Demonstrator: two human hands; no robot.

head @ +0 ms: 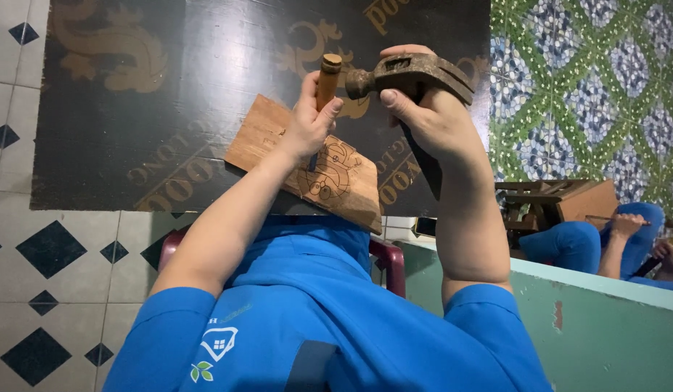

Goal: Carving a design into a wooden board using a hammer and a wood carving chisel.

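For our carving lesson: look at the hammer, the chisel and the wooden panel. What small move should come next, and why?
Probably a short, light tap of the hammer onto the chisel handle's top. The right hand holds the hammer head right beside that handle end, while the left hand holds the chisel roughly upright, its tip on the drawn outline on the wooden panel.

Large dark printed board point(206, 94) in front of me, gold dragon emblems and lettering across it, small white house-and-leaf logo point(216, 345) on my blue shirt
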